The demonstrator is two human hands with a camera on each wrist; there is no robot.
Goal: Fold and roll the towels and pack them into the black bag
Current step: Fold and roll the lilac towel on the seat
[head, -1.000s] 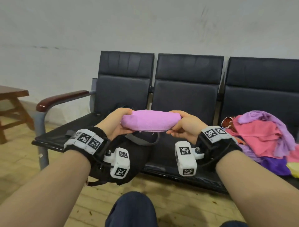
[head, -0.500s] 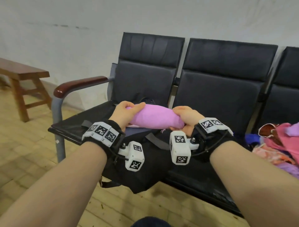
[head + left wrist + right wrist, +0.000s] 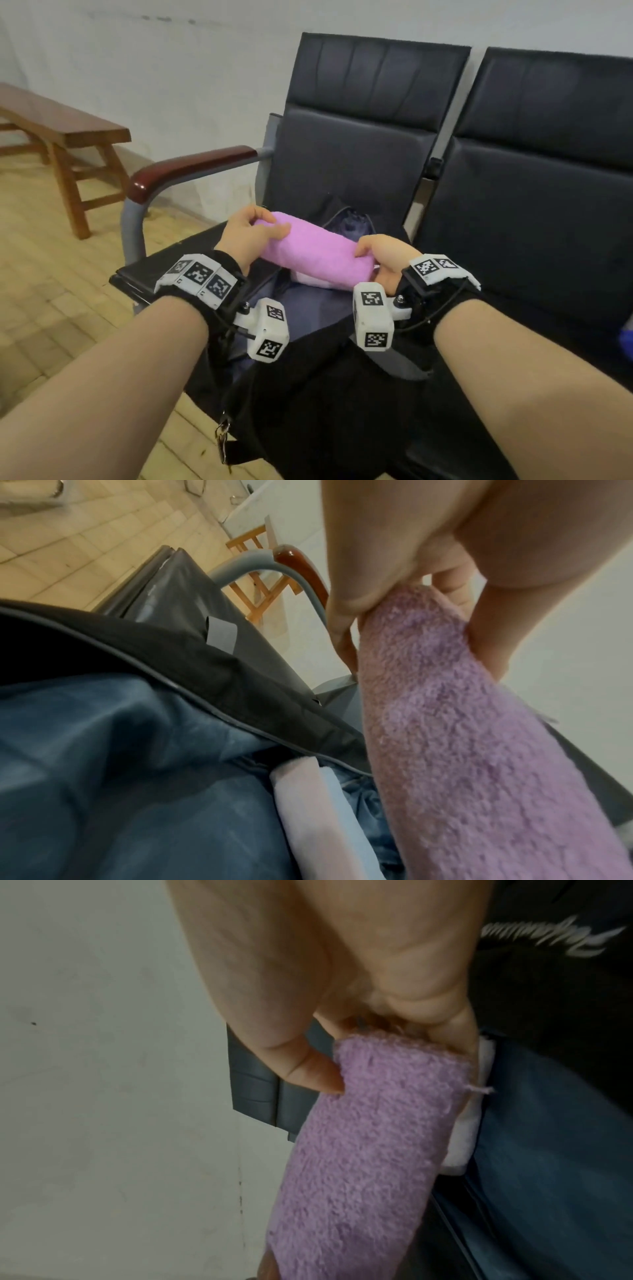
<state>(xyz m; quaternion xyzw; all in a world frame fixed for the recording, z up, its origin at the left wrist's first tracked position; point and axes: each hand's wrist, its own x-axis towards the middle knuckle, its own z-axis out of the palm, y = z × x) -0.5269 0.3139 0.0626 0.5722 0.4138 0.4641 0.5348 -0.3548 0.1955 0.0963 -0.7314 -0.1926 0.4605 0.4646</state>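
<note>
We hold the rolled pink towel (image 3: 313,251) by its ends: left hand (image 3: 245,233) curled round the far end, right hand (image 3: 383,255) gripping the near end. It hangs just above the open mouth of the black bag (image 3: 329,404), which rests on the black seat (image 3: 161,267). A pale rolled towel (image 3: 308,813) already lies inside. Risks, as we judge them: the roll may loosen if either grip slackens; it may catch on the bag's rim (image 3: 192,680) or crush the pale roll beneath.

Right hand (image 3: 342,969) grips the rolled purple towel's (image 3: 359,1150) end above the bag's blue lining (image 3: 548,1150).
</note>
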